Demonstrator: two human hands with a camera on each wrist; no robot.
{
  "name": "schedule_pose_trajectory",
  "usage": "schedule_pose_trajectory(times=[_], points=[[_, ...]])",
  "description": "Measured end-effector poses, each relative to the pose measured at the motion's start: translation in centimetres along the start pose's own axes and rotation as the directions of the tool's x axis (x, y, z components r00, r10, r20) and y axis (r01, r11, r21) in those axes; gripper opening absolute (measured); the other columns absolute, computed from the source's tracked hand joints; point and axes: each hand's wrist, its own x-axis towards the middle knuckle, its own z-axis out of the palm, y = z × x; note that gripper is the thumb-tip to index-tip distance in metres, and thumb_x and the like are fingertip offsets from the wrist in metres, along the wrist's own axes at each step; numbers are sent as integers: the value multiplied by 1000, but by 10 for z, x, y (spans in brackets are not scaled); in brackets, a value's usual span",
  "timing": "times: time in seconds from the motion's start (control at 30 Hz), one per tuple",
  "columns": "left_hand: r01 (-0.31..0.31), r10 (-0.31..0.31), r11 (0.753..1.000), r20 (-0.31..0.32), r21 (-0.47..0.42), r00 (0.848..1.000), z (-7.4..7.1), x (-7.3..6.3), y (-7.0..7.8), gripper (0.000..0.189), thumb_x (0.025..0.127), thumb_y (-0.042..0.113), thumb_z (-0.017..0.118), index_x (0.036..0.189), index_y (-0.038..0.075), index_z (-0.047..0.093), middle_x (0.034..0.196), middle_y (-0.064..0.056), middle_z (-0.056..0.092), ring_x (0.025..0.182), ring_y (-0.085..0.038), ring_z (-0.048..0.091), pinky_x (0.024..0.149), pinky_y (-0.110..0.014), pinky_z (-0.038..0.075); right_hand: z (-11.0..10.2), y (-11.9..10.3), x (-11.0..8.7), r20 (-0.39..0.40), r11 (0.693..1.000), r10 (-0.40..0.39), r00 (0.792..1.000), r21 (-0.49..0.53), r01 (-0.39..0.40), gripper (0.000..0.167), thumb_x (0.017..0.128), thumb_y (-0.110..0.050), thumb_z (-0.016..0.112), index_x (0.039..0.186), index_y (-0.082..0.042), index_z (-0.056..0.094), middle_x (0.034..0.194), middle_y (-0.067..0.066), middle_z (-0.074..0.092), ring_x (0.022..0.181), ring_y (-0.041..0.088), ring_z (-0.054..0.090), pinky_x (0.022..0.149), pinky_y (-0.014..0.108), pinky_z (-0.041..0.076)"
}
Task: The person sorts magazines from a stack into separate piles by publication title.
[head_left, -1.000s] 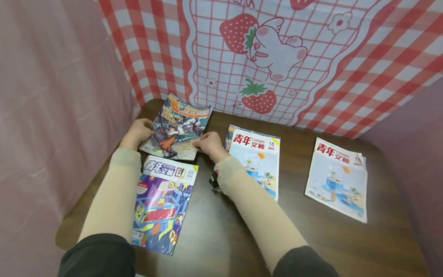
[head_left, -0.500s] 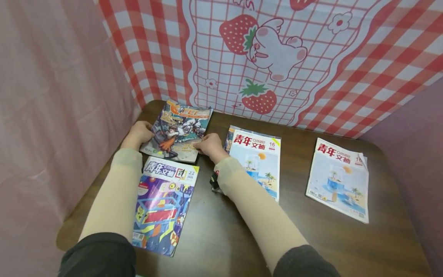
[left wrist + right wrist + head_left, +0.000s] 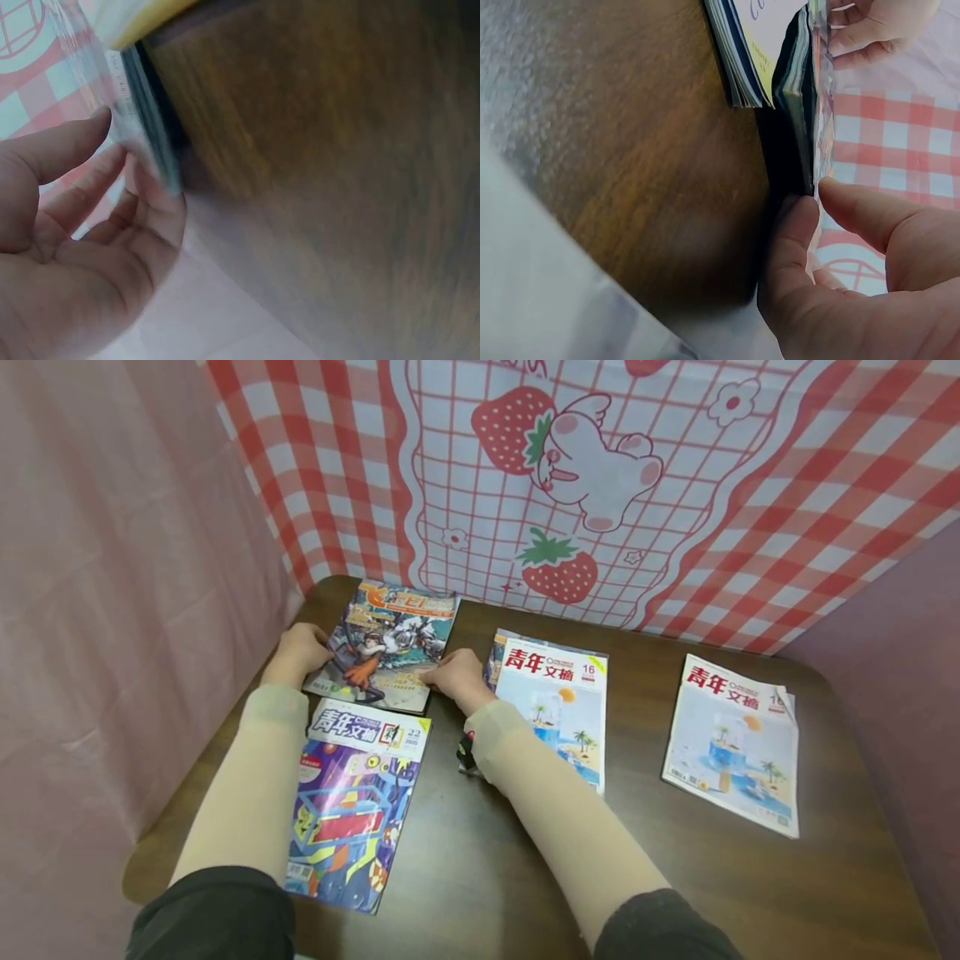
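Observation:
A comic-style magazine (image 3: 390, 647) with an orange title lies at the table's far left corner, more than one layer thick at its edge. At its left edge, my left hand (image 3: 298, 652) holds it with curled fingers (image 3: 161, 214) along the side and the thumb over the cover. My right hand (image 3: 459, 677) pinches the near right edge between thumb and forefinger, plain in the right wrist view. Just below it, a purple magazine (image 3: 356, 810) marked 22 lies close to its near edge, under no hand.
A white magazine (image 3: 555, 693) marked 16 lies mid-table over another magazine, partly under my right forearm. A similar magazine (image 3: 731, 747) with a bent corner lies right. A checked strawberry cloth (image 3: 558, 493) hangs behind the table (image 3: 480, 868); a pink curtain (image 3: 112, 610) hangs left.
The far edge of the comic-style magazine, raised and bowed a second ago, has come down flat on the table. Both hands keep to its sides, having shifted only slightly.

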Motion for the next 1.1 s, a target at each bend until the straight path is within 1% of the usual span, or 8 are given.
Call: schedule_pose_trajectory(times=[0.07, 0.2, 0.33, 0.4, 0.5, 0.63, 0.83, 1.1], points=[[-12, 12, 1000, -20, 27, 1000, 0, 1, 0, 36, 87, 9, 70, 116, -12, 65, 120, -35, 61, 117, -52, 51, 105, -56, 40, -1, 0, -1, -1, 1000, -5, 1000, -7, 5, 25, 82, -28, 87, 71, -9, 74, 70, 4, 71, 64, 21, 62, 58, 34, 50], [-22, 26, 999, -79, 47, 997, -1, 3, 3, 34, 82, 6, 68, 109, -13, 67, 114, -34, 63, 113, -52, 54, 101, -56, 44, -4, 0, 0, 0, 1000, 2, 1000, -27, -2, 27, 83, -27, 85, 69, -8, 73, 67, 5, 68, 57, 19, 54, 53, 34, 46], [-14, 14, 1000, -121, 1, 993, -3, 2, 13, 35, 84, 7, 65, 112, -14, 64, 114, -33, 62, 112, -49, 54, 100, -56, 44, -7, -1, 0, -18, 999, -23, 1000, -30, 22, 32, 86, -25, 83, 66, -8, 65, 62, 5, 61, 52, 17, 44, 51, 34, 40], [-15, 11, 999, -129, -29, 992, -4, -1, 20, 38, 86, 9, 65, 115, -14, 62, 116, -33, 61, 113, -48, 54, 100, -56, 43, -8, -1, -1, -37, 998, -49, 998, -30, 48, 28, 87, -24, 82, 72, -9, 64, 68, 4, 60, 57, 17, 47, 54, 34, 43], [-19, 8, 996, -131, -88, 991, -5, -7, 32, 41, 90, 12, 66, 120, -15, 60, 119, -33, 60, 114, -48, 53, 101, -56, 43, -10, 0, -4, -58, 996, -87, 995, -37, 85, 21, 89, -24, 80, 89, -6, 70, 87, 6, 64, 73, 19, 58, 65, 36, 52], [-47, 25, 987, -140, -155, 990, -4, -16, 50, 44, 93, 16, 68, 125, -14, 59, 120, -32, 61, 112, -45, 55, 98, -55, 46, -15, 0, -8, -66, 993, -115, 991, -25, 113, 26, 91, -24, 78, 105, -2, 74, 108, 11, 67, 93, 25, 64, 78, 42, 56], [-94, 58, 968, -157, -234, 986, 2, -26, 69, 47, 94, 18, 68, 129, -12, 58, 115, -28, 66, 107, -40, 62, 94, -51, 51, -24, 0, -13, -71, 992, -125, 990, 18, 126, 32, 92, -28, 77, 111, -3, 73, 112, 10, 67, 99, 26, 64, 81, 41, 56], [-149, 111, 928, -127, -342, 986, 10, -43, 87, 48, 97, 22, 70, 132, -8, 57, 116, -25, 66, 106, -38, 63, 94, -50, 52, -40, 4, -24, -44, 979, -143, 989, 139, 147, 46, 93, -30, 75, 127, 0, 67, 119, 9, 64, 105, 26, 62, 85, 41, 55]])
